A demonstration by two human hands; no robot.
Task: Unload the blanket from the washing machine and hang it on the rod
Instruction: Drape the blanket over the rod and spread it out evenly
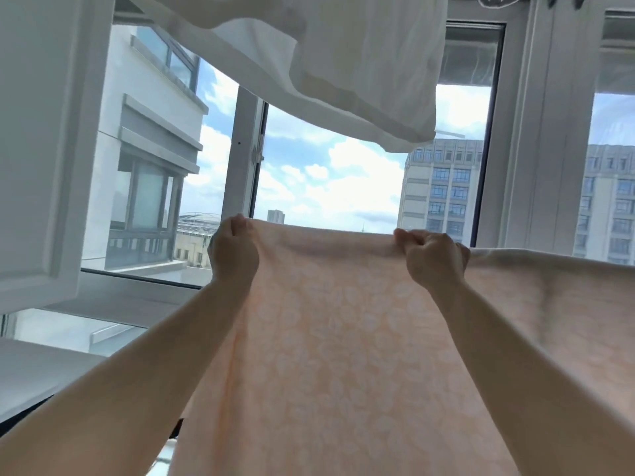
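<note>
The peach, leaf-patterned woven blanket [343, 355] falls toward me from its top edge, stretched in front of the open window [330, 173]. My left hand [233, 252] pinches the edge at its left end; my right hand [433, 255] clenches it further along. The rod is hidden. I think even tension matters here, spreading the edge flat below the white sheet [360, 70].
</note>
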